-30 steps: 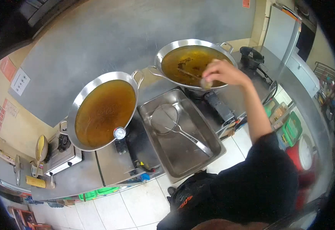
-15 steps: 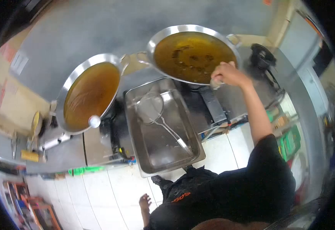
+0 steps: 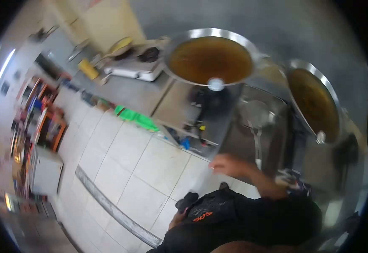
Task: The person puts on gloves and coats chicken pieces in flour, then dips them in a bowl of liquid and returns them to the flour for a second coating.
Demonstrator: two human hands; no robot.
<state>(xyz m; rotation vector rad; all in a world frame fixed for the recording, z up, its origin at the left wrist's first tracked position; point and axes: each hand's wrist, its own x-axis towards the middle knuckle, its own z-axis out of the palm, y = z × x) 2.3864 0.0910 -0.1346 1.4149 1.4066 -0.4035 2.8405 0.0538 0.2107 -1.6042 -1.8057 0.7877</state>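
My right hand (image 3: 230, 165) is slightly blurred in front of my body, over the near end of the steel tray and the floor. Its fingers are loosely bent and apart, with nothing visible in them. My left hand (image 3: 179, 218) hangs low beside my dark apron, its fingers too small and partly hidden to read. Inside the deep steel tray (image 3: 276, 157) lies a wire skimmer (image 3: 256, 139), handle toward me. Brown oil fills the middle wok (image 3: 251, 42) and the right wok (image 3: 295, 63). A round whitish dial (image 3: 320, 137) sits on the right wok's rim, another dial (image 3: 216, 84) on the middle one's.
A white tabletop stove (image 3: 135, 75) with a yellow-lined pan (image 3: 120, 45) stands on the left counter (image 3: 144, 95). Green cloth or plastic (image 3: 135, 119) shows under the counter edge. Tiled floor (image 3: 154, 164) stretches left toward a white cabinet (image 3: 45, 170) and shelves.
The view has swung left. My right hand has left the right wok's rim and come back toward my body; a whitish dial now shows on that rim. My left hand stays low.
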